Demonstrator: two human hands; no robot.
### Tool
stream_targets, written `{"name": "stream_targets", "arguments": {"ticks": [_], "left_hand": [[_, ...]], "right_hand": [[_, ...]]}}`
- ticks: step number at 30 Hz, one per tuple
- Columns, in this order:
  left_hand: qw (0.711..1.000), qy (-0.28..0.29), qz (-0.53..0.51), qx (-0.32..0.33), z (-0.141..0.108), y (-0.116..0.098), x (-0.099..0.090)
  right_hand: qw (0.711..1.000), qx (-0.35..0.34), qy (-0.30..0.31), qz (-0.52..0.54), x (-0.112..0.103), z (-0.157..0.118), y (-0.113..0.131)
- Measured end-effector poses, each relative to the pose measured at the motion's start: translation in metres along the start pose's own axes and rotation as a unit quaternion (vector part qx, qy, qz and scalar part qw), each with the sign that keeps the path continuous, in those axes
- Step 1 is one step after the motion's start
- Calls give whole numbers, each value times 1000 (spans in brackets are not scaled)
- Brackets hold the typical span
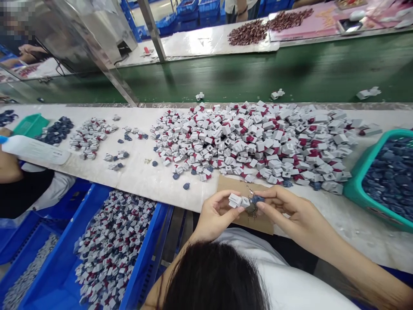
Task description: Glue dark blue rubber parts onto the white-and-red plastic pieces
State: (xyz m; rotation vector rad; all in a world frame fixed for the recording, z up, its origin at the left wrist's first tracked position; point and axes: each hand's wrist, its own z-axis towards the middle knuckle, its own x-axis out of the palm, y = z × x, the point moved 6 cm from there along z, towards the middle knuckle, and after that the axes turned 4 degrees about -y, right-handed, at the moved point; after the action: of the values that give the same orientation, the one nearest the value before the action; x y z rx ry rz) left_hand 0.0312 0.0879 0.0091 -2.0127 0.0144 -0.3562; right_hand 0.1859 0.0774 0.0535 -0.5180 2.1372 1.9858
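**Head view: two-handed pinch on a small part over a cardboard sheet; bins to either side**

Left hand (pixel 216 215) closed in a pinch on a white plastic block (pixel 235 200). Right hand (pixel 290 211) closed likewise, its fingertips (pixel 266 206) gripping a dark blue piece (pixel 257 199) that touches the block's right end. A small dark metallic item (pixel 251 209) sits just below the join, too small to identify. The held part is above a brown cardboard sheet (pixel 263 224), at the near edge of a white-topped bench (pixel 135 185).

Containers: near left, a blue crate (pixel 145 254) is heaped with assembled grey, white and red pieces (pixel 112 245). Further left, a second blue crate (pixel 29 267) holds grey pieces (pixel 30 269). Right of the hands, a teal bin (pixel 353 189) is filled with dark blue parts (pixel 390 181). Far left, a small teal basket (pixel 30 125) lies tilted on the bench beside a dark blue heap (pixel 58 129).

Bench, centre: a broad pile of white-and-red pieces (pixel 254 142) lies just beyond the cardboard. Far side: a green conveyor belt (pixel 258 73). Left edge: a co-worker's torso (pixel 19 189) beside a white plastic bottle (pixel 32 148).
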Motion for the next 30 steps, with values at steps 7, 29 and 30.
{"name": "stream_targets", "arguments": {"ticks": [7, 29, 30], "left_hand": [[997, 18, 57, 47, -1, -6, 4], [891, 18, 300, 342, -10, -18, 5], [894, 17, 297, 334, -8, -16, 4]], "right_hand": [[995, -47, 37, -82, 4, 1, 7], [975, -107, 139, -135, 16, 2, -8], [976, -106, 136, -130, 16, 3, -9]]}}
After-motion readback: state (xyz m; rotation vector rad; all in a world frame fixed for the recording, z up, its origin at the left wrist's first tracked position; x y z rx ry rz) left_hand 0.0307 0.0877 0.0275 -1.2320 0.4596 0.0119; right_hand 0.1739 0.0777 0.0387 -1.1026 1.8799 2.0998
